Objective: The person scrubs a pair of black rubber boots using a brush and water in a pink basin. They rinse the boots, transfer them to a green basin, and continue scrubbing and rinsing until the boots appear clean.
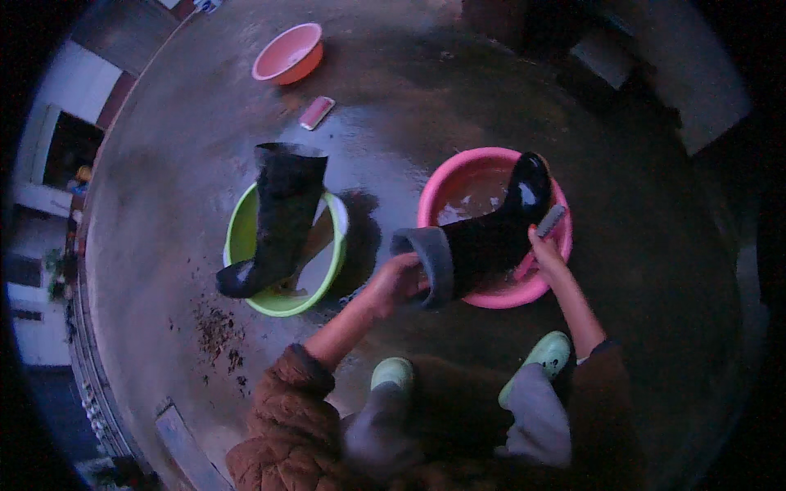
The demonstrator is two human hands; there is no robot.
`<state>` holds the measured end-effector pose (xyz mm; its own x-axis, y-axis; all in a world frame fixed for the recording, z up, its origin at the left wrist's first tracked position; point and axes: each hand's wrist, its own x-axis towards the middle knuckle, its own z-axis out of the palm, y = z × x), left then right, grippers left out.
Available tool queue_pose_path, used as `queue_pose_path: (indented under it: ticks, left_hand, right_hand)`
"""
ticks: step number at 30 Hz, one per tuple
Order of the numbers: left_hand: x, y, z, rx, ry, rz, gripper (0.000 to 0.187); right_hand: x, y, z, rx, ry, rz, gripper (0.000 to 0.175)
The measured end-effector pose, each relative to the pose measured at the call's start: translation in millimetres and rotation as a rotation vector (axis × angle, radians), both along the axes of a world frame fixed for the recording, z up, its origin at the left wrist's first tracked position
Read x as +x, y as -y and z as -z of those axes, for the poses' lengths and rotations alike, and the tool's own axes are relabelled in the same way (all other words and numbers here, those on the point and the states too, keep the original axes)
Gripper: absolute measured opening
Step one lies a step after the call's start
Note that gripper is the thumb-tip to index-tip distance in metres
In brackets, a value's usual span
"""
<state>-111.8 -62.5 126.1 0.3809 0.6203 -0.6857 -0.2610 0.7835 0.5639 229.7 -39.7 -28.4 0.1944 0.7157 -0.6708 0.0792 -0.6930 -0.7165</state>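
Observation:
A black tall boot with a turned-down grey lining cuff lies across a pink basin of murky water, its shiny toe by the far right rim. My left hand reaches into the cuff opening and holds the boot there; some of its fingers are hidden inside. My right hand grips a brush with greyish bristles beside the boot's foot, over the basin's right side. On the left, a second black boot leans across a green basin with water in it, toe over the near-left rim.
Farther off on the wet concrete floor stand an orange-pink basin and a pink phone-like object. Dark dirt clumps lie near the green basin. A flat board is at lower left. My pale green clogs are below the basins.

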Motion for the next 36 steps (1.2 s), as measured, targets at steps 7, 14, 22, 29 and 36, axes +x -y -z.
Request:
queue_pose_path:
  ticks: [7, 14, 22, 29, 36]
  left_hand:
    - [15, -7, 16, 0.821, -0.492, 0.104, 0.032]
    - [18, -111, -134, 1.163, -0.756, 0.283, 0.019]
    - [-11, -194, -234, 1.459, -1.269, 0.135, 0.021]
    - [37, -257, -108, 1.512, -1.706, 0.148, 0.017]
    - [90, -224, 71, 1.414, -1.089, 0.433, 0.038]
  right_hand:
    - [-21, 9, -1, 0.255, 0.102, 0.078, 0.056]
    - [-15, 18, -58, 0.218, -0.367, 0.030, 0.055]
    - [-6, 10, -80, 0.310, -0.382, 0.022, 0.047]
    - [3, 24, -67, 0.276, -0.311, 0.072, 0.033]
    - [3, 30, -54, 0.281, -0.251, 0.011, 0.034]
